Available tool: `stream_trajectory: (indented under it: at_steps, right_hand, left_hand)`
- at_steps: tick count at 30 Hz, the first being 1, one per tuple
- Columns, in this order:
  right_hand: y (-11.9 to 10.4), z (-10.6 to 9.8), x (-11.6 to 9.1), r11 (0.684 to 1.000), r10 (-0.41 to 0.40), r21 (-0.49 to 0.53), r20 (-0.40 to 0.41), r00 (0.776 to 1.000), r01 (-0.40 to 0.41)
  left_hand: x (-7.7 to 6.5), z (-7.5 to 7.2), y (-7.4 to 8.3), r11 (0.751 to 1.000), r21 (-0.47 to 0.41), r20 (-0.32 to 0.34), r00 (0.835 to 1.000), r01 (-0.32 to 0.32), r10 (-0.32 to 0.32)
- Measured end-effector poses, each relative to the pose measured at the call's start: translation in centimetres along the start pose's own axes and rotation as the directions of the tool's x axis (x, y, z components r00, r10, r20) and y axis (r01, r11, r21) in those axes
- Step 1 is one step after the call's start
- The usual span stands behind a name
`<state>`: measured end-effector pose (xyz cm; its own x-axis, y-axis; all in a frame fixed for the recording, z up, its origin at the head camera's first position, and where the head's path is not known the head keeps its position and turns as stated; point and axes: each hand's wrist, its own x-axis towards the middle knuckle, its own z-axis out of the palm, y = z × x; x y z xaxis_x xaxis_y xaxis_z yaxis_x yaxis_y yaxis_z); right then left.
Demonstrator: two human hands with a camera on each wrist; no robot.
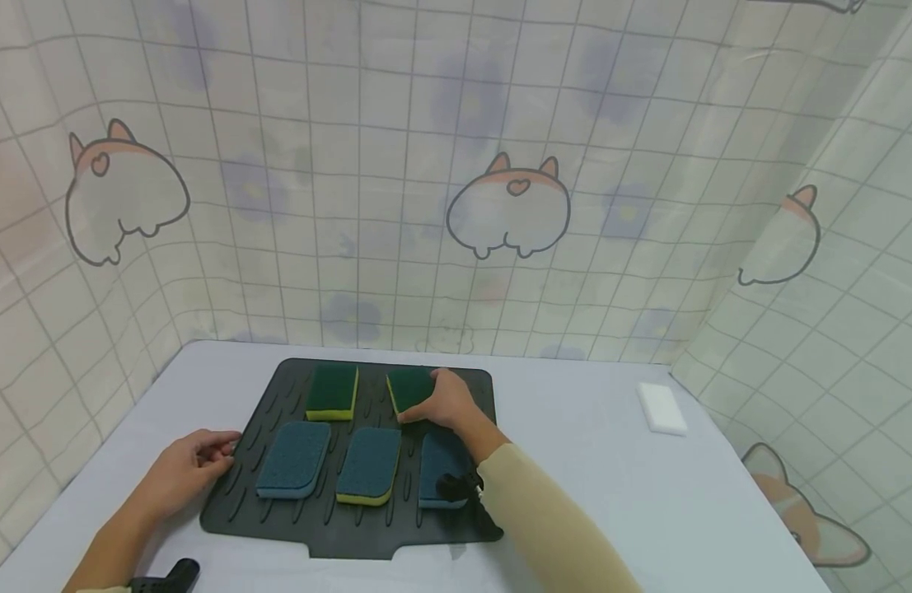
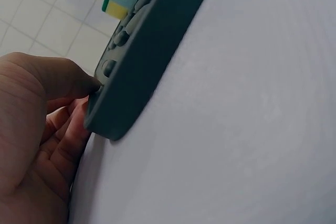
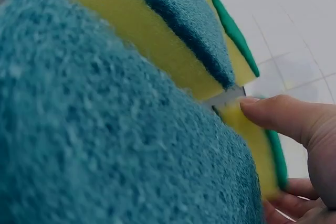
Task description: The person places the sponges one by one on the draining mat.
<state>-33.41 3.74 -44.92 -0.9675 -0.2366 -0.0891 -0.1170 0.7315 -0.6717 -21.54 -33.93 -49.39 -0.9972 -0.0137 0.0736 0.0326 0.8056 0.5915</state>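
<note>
In the head view, a dark ridged mat (image 1: 352, 531) lies on the white table, carrying several sponges. My left hand (image 1: 189, 469) pinches the mat's left edge; in the left wrist view the thumb is on top of the mat (image 2: 139, 72) and the fingers are at its side. At the back, my right hand (image 1: 453, 403) grips a green-and-yellow sponge (image 1: 406, 389) between thumb and fingers. Left of it sits another green-and-yellow sponge (image 1: 333, 391). Three blue-topped sponges form the front row: left (image 1: 294, 457), middle (image 1: 368, 463) and right (image 1: 439, 461), the last partly hidden by my right wrist.
A white block (image 1: 661, 408) lies on the table (image 1: 574, 428) at the right. Behind and on both sides hangs a tile-patterned curtain (image 1: 396, 165) with cartoon animal prints. My right sleeve (image 1: 544, 511) reaches across the mat's front right corner.
</note>
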Motion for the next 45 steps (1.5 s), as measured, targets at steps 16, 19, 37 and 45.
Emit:
stream_trajectory:
  at_steps: [16,19,37,45]
  right_hand:
    - [0.1,0.5,0.5,0.999,-0.002,-0.041,0.009,1.0,0.002]
    - [-0.1,0.3,0.3,1.0,0.001,-0.024,0.01,1.0,0.0]
    - [-0.1,0.0,0.0,1.0,-0.016,0.015,0.038,0.999,0.015]
    - [0.6,-1.1,-0.8,0.993,-0.046,0.111,0.053,0.998,0.04]
  left_hand:
    - [-0.2,-0.1,0.3,1.0,0.002,-0.007,1.0,-0.006,0.006]
    - [-0.1,-0.1,0.3,1.0,0.005,-0.008,1.0,-0.004,0.004]
    - [-0.1,0.1,0.2,1.0,0.012,-0.003,1.0,0.009,-0.009]
    - [0.0,-0.1,0.2,1.0,0.02,0.018,1.0,0.011,-0.011]
